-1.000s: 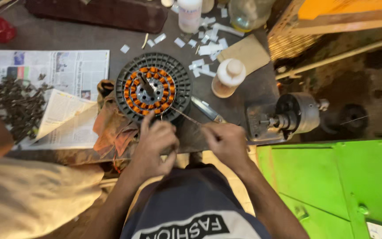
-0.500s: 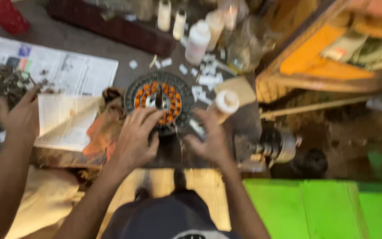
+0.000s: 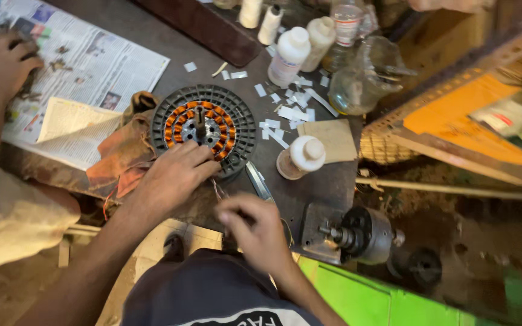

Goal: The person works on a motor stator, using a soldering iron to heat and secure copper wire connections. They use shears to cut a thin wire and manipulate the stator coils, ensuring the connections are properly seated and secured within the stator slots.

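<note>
While a spread newspaper (image 3: 86, 66) covers the dark worn table (image 3: 327, 181) at ten o'clock, the round black motor stator with orange copper windings (image 3: 203, 130) sits at the centre. At its six o'clock rim rests the left hand (image 3: 173, 175), fingers spread flat on it. Lower, at five o'clock, the right hand (image 3: 255, 226) pinches thin wire (image 3: 219, 192). A white plastic bottle (image 3: 300, 157) stands at three o'clock of the stator.
</note>
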